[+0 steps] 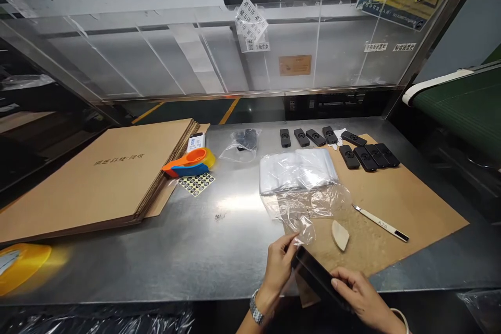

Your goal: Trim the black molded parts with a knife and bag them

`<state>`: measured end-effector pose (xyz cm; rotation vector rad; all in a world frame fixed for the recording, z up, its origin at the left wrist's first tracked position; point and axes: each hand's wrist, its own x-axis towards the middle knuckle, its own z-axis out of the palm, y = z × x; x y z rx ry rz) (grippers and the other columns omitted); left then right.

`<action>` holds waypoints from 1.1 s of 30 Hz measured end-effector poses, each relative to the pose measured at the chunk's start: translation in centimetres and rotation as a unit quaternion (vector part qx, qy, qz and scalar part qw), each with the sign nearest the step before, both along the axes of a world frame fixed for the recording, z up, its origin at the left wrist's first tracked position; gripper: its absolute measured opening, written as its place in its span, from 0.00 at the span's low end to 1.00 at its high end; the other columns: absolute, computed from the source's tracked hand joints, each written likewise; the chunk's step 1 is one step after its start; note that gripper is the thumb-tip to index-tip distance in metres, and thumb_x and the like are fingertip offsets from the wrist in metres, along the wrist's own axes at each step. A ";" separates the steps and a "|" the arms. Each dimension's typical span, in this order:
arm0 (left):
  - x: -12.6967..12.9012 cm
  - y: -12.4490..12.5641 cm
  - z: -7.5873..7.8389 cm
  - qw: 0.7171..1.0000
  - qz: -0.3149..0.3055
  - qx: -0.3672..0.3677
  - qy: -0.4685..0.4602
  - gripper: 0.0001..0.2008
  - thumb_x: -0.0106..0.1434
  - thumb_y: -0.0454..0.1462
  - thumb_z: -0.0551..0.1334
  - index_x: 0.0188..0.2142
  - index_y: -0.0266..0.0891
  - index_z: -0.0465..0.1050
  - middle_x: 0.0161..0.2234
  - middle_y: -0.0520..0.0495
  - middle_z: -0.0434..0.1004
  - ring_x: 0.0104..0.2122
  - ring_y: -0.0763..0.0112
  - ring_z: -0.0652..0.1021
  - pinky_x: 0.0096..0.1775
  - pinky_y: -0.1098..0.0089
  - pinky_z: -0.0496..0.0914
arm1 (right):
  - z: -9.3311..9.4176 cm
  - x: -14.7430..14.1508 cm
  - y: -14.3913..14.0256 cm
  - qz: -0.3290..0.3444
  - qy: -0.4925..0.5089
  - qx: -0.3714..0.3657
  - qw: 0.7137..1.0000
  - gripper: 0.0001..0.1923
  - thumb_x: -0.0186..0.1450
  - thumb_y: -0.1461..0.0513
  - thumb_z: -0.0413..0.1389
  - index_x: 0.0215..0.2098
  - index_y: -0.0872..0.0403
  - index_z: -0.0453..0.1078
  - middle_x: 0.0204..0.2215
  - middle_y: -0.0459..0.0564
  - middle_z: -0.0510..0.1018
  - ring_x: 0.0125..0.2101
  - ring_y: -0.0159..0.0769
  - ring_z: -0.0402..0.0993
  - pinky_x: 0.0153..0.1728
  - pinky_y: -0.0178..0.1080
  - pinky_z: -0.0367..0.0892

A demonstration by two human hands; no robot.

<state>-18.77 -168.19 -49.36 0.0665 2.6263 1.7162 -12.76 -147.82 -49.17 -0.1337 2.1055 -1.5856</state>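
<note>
My right hand (360, 292) is closed around a long, flat black box-shaped piece (319, 275), tilted over the table's front edge. At its far left end is my left hand (279, 263), thumb and forefinger pinched together. What lies in that pinch, perhaps thin film or the piece's edge, I cannot make out. Just beyond are the loose ends of clear plastic bags (299, 175), stacked flat. A pale wedge-shaped piece (340, 236) and a white-handled craft knife (380, 223) rest on the brown cardboard sheet (422, 209).
Several black devices with round buttons (366, 158) lie at the back right. Stacked cardboard (97, 172) covers the left side. Near it are an orange-blue tape dispenser (190, 163), a sticker sheet (197, 183) and a bagged dark item (246, 140). Yellow tape (29, 266) sits front left.
</note>
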 end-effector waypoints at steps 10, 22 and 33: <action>1.3 1.1 -1.6 0.998 -0.014 -0.053 0.032 0.15 0.64 0.37 0.51 0.46 0.37 0.71 0.43 0.43 0.76 0.43 0.65 0.76 0.46 0.65 0.70 | -2.5 -0.3 0.0 -0.053 0.143 0.209 0.966 0.17 0.67 0.55 0.40 0.27 0.54 0.62 0.20 0.44 0.67 0.22 0.32 0.65 0.24 0.33 0.57; 3.5 3.1 2.7 0.873 -0.091 -0.319 0.357 0.15 0.65 0.30 0.45 0.46 0.32 0.66 0.22 0.48 0.68 0.21 0.72 0.70 0.23 0.73 0.63 | 0.8 -1.5 -1.4 -0.114 0.209 0.240 0.941 0.20 0.67 0.60 0.38 0.55 0.59 0.54 0.18 0.45 0.73 0.20 0.37 0.72 0.22 0.34 0.61; 0.1 3.9 8.6 0.883 -0.196 -0.368 0.214 0.11 0.60 0.29 0.52 0.39 0.41 0.70 0.26 0.51 0.74 0.26 0.68 0.75 0.26 0.72 0.66 | 8.3 -5.2 0.7 0.013 0.209 0.295 0.932 0.17 0.63 0.63 0.46 0.18 0.55 0.64 0.16 0.45 0.71 0.19 0.29 0.67 0.22 0.31 0.52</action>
